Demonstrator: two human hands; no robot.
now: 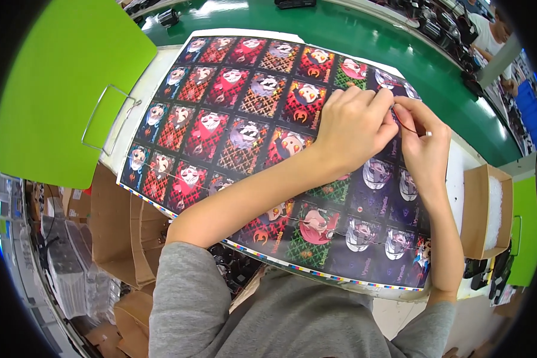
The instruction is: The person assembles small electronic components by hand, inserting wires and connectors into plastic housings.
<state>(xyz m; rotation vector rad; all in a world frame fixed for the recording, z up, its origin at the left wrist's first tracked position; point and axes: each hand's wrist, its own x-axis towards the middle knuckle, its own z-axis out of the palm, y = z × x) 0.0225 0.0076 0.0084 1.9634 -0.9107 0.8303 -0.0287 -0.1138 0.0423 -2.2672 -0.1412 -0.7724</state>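
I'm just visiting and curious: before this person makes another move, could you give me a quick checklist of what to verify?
1. Thin dark wire visible at the hands: ok, part of it shows.
2. Left grip secure on the wire: cannot tell, the fingers hide any contact.
3. Right grip secure on the wire: cannot tell.
4. Printed sheet under both hands: ok.
5. Open cardboard box apart from the right hand: ok, it stands farther right.

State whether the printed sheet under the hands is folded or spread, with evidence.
Spread: the printed sheet shows rows of pictures face up from left end to right.
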